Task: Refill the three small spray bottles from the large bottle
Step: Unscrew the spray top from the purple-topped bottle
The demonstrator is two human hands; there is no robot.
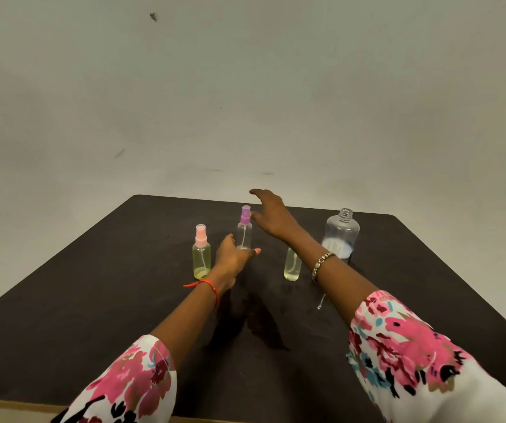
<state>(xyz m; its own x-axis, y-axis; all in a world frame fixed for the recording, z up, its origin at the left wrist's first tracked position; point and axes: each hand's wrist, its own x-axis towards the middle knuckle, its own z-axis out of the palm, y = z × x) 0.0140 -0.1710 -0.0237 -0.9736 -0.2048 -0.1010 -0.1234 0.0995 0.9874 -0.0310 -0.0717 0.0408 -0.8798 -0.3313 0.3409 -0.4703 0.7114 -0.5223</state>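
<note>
Three small spray bottles stand on the dark table (123,285). A pink-capped bottle (201,254) holds yellowish liquid. The purple-capped bottle (244,227) behind it looks nearly clear. The third bottle (292,265) holds pale liquid, and my right forearm hides its top. At the right is the large clear bottle (341,233), uncapped, with a little liquid at the bottom. My left hand (233,254) is at the purple-capped bottle's base, fingers on its left and thumb across the front, loosely curved. My right hand (271,213) hovers spread beside the purple cap.
A thin pale stick-like thing (321,302) shows below my right forearm. The table's far edge runs close behind the bottles, against a plain wall. Its right edge lies just beyond the large bottle.
</note>
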